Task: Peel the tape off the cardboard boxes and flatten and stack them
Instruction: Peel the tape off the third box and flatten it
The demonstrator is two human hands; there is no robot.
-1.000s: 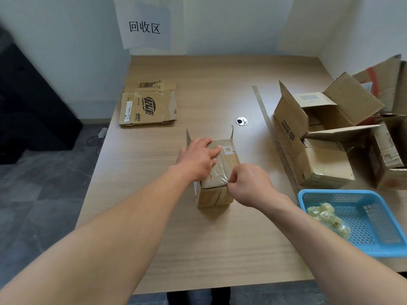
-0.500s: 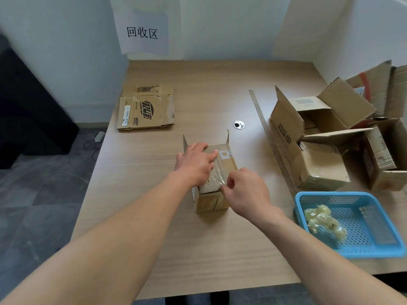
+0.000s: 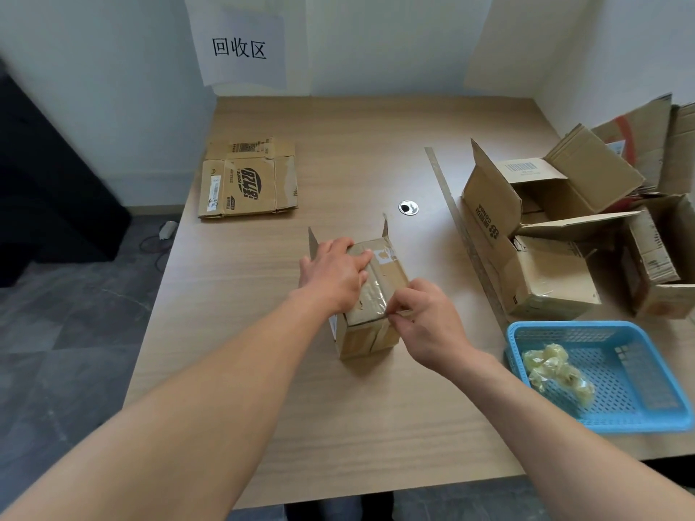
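— Cardboard boxes [image 3: 545, 280], flaps open, heaped along the right side of the wooden tabletop [image 3: 357, 408]. That's the big picture, isn't it?
— It is. Up on the far wall there's a paper sign [image 3: 240, 50] with three printed characters. Near right, a blue basket [image 3: 571, 326] sits at the tabletop's edge with a wad of peeled tape [image 3: 553, 370] lying inside.
— Far left, what have we got?
— Flattened boxes [image 3: 248, 182], stacked flat, well apart from everything else.
— And the one in play?
— Small box [image 3: 366, 336], middle of the tabletop, lying lengthwise away from the person, two end flaps standing upright at its far end. Both bare forearms reach in to it.
— Talk me through the left grip [image 3: 334, 272].
— Spread flat over the left half of the top, fingers straight, pressing down, curled around nothing.
— Right grip [image 3: 425, 321]?
— Thumb and fingers pinched together at the near edge of the top, right on the end of the clear tape [image 3: 372, 291] that runs along the box's seam.
— Smallest thing out there?
— A round metal grommet [image 3: 408, 207] set in the tabletop, just beyond the small box and a touch to the right.
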